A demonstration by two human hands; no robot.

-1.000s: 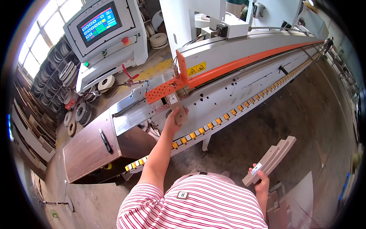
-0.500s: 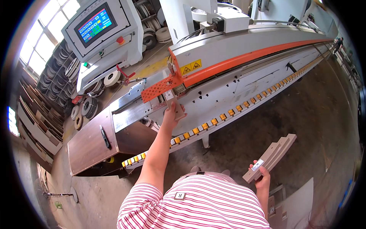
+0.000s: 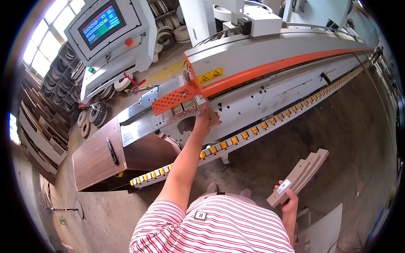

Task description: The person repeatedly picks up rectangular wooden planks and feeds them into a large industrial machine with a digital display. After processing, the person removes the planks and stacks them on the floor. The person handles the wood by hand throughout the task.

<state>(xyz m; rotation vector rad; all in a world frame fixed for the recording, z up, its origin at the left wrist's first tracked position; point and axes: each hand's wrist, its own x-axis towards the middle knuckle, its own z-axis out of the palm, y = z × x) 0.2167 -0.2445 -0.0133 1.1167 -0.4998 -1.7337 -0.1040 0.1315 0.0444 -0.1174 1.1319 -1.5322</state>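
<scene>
Beside the orange guard (image 3: 174,100) — left hand (image 3: 203,119) holds board (image 3: 212,114).

The stacked boards (image 3: 304,172) hide part of the right hand (image 3: 289,202), and the print on their white label (image 3: 283,186) is too small to read. The top edge crops the control cabinet (image 3: 114,48), while the lower edge cuts off the striped shirt (image 3: 223,227).

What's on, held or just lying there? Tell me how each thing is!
Left hand, closed around a board.
Board, held beside the orange guard.
Right hand, closed around stacked strips.
Stacked strips, held together.
Screen, lit.
Black knife, lying on the brown box.
Red button, can't tell if pressed.
</scene>
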